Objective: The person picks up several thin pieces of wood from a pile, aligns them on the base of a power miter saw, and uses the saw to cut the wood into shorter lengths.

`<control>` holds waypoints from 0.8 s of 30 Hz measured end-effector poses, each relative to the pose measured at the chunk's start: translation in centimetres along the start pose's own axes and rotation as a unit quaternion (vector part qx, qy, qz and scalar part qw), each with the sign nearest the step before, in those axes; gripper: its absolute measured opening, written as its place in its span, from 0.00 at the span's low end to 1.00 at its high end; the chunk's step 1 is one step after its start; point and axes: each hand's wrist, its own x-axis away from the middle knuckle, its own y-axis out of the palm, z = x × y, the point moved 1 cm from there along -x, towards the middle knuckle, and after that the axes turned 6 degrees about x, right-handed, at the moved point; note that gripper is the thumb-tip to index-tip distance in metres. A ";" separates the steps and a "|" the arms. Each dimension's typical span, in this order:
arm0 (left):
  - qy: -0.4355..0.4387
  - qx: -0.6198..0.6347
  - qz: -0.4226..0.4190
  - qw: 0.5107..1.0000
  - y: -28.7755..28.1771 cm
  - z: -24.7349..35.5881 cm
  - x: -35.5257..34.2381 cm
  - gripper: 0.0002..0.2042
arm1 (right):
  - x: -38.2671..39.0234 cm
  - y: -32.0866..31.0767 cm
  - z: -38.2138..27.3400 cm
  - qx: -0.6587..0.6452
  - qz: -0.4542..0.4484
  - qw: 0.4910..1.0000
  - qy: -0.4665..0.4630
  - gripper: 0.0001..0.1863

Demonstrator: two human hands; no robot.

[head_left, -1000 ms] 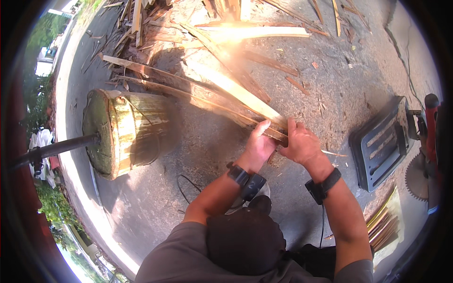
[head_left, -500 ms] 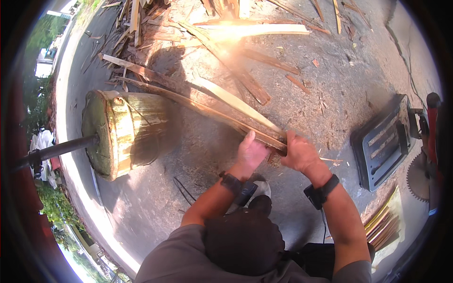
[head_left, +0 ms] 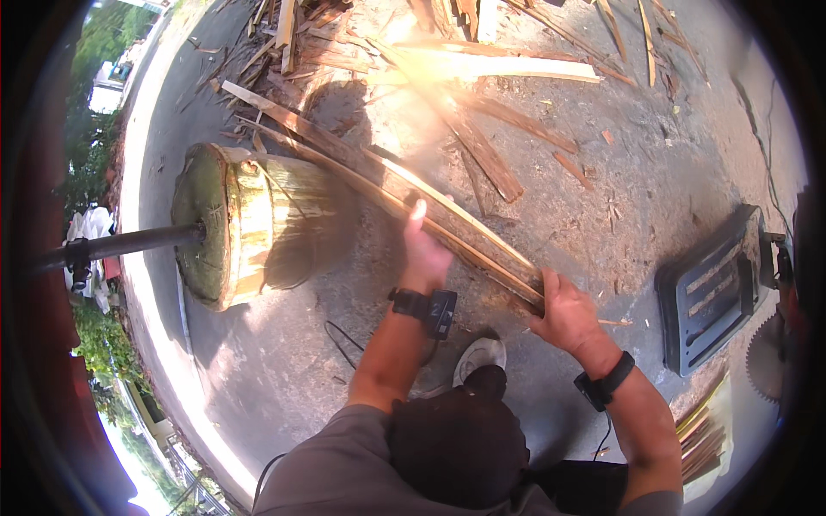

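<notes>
Several long, rough wooden strips (head_left: 344, 175) lie together at a slant, running from the scrap pile at the upper left down to my hands. Some have brown, bark-like faces, and one edge is pale. My left hand (head_left: 428, 251) is round the near side of the strips partway along, thumb up against them, its other fingers mostly hidden beneath. Close to their lower right end, my right hand (head_left: 568, 314) is closed on the strips, fingers wrapped over the top. A thin splinter sticks out beyond that hand.
A thick log (head_left: 297, 202) with a dark pipe (head_left: 138, 241) at its end face stands left. Wood scraps (head_left: 310, 56) lie ahead, partly washed out by glare. To the right are a black slotted base (head_left: 710, 292), a toothed saw blade (head_left: 766, 357) and bundled strips (head_left: 705, 434).
My left hand has slid up and left along the strips, away from my right hand, which keeps hold near the end. The whole view has shifted somewhat.
</notes>
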 end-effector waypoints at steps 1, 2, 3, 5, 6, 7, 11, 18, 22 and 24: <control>0.001 -0.016 0.013 1.000 0.6 -0.1 0.5 0.20 | 0.3 0.0 0.2 0.004 0.014 1.000 -0.007 0.36; -0.005 -0.014 0.014 1.000 0.8 -0.4 0.8 0.20 | 0.5 -0.1 0.5 0.007 0.027 1.000 -0.014 0.38; 0.022 -0.011 0.014 1.000 1.2 -0.5 1.0 0.19 | 0.8 -0.4 0.7 0.009 0.028 1.000 -0.011 0.38; 0.026 0.011 0.015 0.999 1.6 -0.9 1.1 0.16 | 1.4 -0.8 1.1 -0.016 0.060 0.998 -0.023 0.38; 0.025 0.011 0.013 1.000 1.2 -1.0 1.0 0.16 | 1.6 -0.9 1.4 -0.015 0.062 0.998 -0.022 0.38; 0.033 0.030 -0.074 0.996 0.7 -1.2 0.8 0.16 | 1.8 -1.0 1.8 -0.032 0.073 0.996 -0.026 0.37; 0.100 -0.065 -0.163 0.979 1.1 -1.6 0.3 0.15 | 2.3 -0.8 2.3 -0.069 0.101 0.992 -0.017 0.37; 0.058 -0.073 -0.171 0.981 4.5 -2.4 0.8 0.13 | 4.0 -0.8 3.1 -0.122 0.133 0.984 0.004 0.36; 0.067 -0.079 -0.215 0.971 6.8 -3.6 0.6 0.14 | 5.2 -1.7 4.3 -0.121 0.150 0.981 0.037 0.37; -0.051 0.013 -0.220 0.974 7.2 -4.3 -0.2 0.14 | 5.9 -2.4 4.7 -0.136 0.149 0.978 0.052 0.36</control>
